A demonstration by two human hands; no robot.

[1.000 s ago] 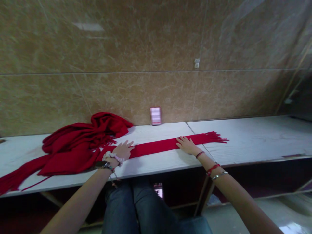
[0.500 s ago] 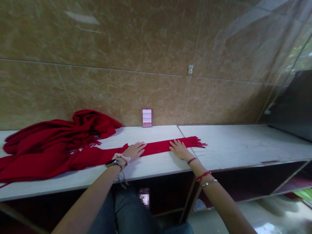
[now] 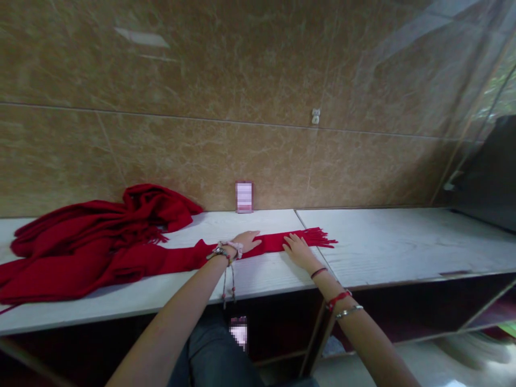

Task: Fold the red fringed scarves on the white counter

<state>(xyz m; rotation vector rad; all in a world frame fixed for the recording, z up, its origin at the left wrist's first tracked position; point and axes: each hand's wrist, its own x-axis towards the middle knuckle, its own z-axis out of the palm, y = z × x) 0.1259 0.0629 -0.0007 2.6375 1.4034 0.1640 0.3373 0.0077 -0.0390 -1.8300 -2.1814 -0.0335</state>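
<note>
A long red scarf (image 3: 189, 255) lies folded into a narrow strip along the white bench (image 3: 403, 244), its fringe (image 3: 318, 236) pointing right. My left hand (image 3: 246, 241) lies flat on the strip with fingers stretched out, bracelets at the wrist. My right hand (image 3: 296, 249) rests flat on the strip just to the right, close to the fringe, fingers spread. The two hands are only a short gap apart. Neither hand grips anything.
A heap of more red scarves (image 3: 97, 231) sits on the bench at the left. A small pink card (image 3: 244, 197) leans on the marble wall (image 3: 258, 107). My jeans-clad legs (image 3: 209, 355) are under the bench edge. A dark object (image 3: 489, 177) stands at far right.
My left hand has slid right along the scarf strip toward my right hand, closing the gap. The right hand has stayed near the fringe. The view has shifted slightly.
</note>
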